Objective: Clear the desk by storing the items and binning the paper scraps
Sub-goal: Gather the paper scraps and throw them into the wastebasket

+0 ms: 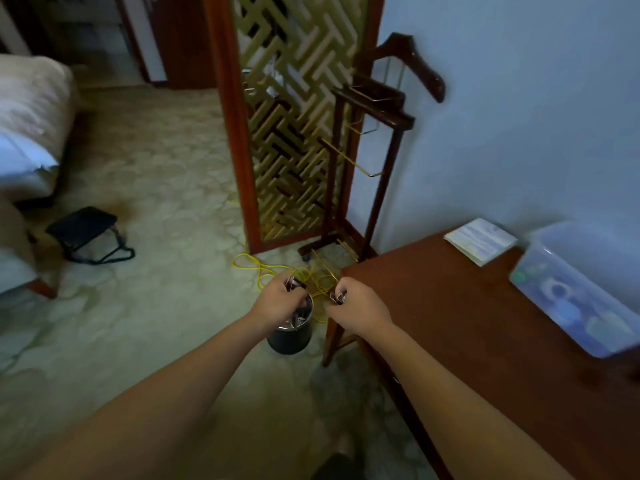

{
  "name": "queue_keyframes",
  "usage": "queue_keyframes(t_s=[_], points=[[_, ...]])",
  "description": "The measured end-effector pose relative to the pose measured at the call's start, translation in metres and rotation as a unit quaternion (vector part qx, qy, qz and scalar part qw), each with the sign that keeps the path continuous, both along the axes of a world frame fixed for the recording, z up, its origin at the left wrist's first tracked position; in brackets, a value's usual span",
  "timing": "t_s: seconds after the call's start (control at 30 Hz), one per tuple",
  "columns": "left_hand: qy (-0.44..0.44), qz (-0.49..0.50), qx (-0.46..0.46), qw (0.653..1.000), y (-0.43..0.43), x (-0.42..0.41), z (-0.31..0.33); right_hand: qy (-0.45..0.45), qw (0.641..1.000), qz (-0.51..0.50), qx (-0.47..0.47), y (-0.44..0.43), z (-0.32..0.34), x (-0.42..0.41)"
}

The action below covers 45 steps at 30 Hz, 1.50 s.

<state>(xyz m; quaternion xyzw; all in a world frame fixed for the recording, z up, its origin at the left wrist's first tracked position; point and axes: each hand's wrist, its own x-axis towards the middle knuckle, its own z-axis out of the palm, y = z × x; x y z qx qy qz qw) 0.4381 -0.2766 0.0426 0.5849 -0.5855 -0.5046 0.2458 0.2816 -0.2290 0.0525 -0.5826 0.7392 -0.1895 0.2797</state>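
My left hand [280, 300] grips a bunch of paper scraps [293, 283] right above the small dark round bin [290, 338] standing on the carpet. More scraps show inside the bin's mouth. My right hand [356, 306] holds another small wad of scraps [337, 297] just right of the bin, beside the left corner of the brown wooden desk [467, 327]. On the desk, a white notebook [480, 240] lies near the wall. A clear plastic storage box [571, 292] with items inside sits at the desk's right end.
A wooden valet stand [367, 161] and a lattice screen [291, 126] stand behind the bin. A yellow cable [263, 268] coils on the carpet near them. A black footstool [85, 226] sits at the left by an armchair.
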Motion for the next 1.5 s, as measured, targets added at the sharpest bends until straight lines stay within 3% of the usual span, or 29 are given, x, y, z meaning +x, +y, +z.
queue_keyframes(t_s=[0.37,0.6,0.73,0.87,1.07,1.2,1.27,1.4,1.5], points=[[-0.043,0.066,0.085,0.993,-0.179,0.029,-0.091,-0.048,0.994,0.040,0.093,-0.212,-0.087,0.017],[-0.070,0.063,0.204,0.974,-0.314,0.008,-0.187,-0.137,0.970,-0.053,0.194,-0.337,-0.194,-0.008],[-0.043,0.082,0.298,0.950,-0.360,-0.003,-0.260,-0.180,0.942,-0.108,0.262,-0.378,-0.268,-0.013],[-0.046,0.071,0.336,0.938,-0.397,-0.015,-0.337,-0.211,0.922,-0.152,0.287,-0.411,-0.356,-0.012],[-0.090,0.019,0.370,0.925,-0.432,-0.025,-0.474,-0.256,0.879,-0.263,0.305,-0.441,-0.494,-0.005],[-0.071,0.030,0.408,0.910,-0.444,-0.035,-0.537,-0.289,0.848,-0.311,0.318,-0.454,-0.563,0.005],[-0.064,0.037,0.415,0.907,-0.449,-0.036,-0.563,-0.319,0.819,-0.340,0.334,-0.454,-0.582,0.007],[-0.021,0.118,0.477,0.871,-0.445,-0.032,-0.627,-0.435,0.724,-0.398,0.359,-0.449,-0.609,0.005],[-0.002,0.119,0.505,0.855,-0.445,-0.034,-0.624,-0.468,0.703,-0.397,0.358,-0.444,-0.619,0.005]])
